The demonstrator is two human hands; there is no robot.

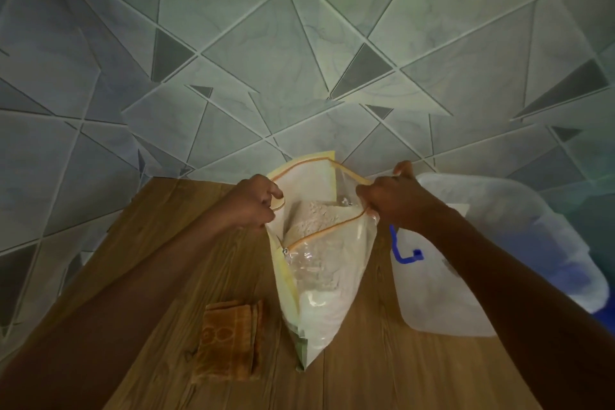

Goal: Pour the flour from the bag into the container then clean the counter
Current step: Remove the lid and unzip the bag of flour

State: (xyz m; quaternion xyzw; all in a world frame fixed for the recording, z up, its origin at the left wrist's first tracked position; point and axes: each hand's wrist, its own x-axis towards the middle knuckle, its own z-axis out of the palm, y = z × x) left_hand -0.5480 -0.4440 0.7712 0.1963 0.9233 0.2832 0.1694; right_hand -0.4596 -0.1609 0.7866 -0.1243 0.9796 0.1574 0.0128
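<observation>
1. Nearest to me, below and a little inside my left hand's forearm, a folded orange-brown cloth [229, 341] lies flat on the wooden counter [159, 263], just beside the bag's lower corner.
2. The clear zip bag [319, 289] stands on the counter between my two forearms. Its bottom corner points toward me and its mouth is up at the level of the hands.
3. My left hand [256, 206] is clamped on the left end of the bag's orange zip strip, with its fingers curled round the rim.
4. My right hand [392, 200] pinches the right side of the same rim. The two hands are apart, and they hold the mouth spread wide open between them.
5. Between the hands, down inside the open mouth, I see the pale, lumpy flour [316, 220]. More of it sits lower in the bag.
6. Under and beyond my right forearm sits the translucent plastic container [532, 226]. A blue clip [404, 251] shows just below the right wrist.
7. Beyond both hands, a wall [299, 60] of grey-green angular tiles rises from the counter's far edge.
</observation>
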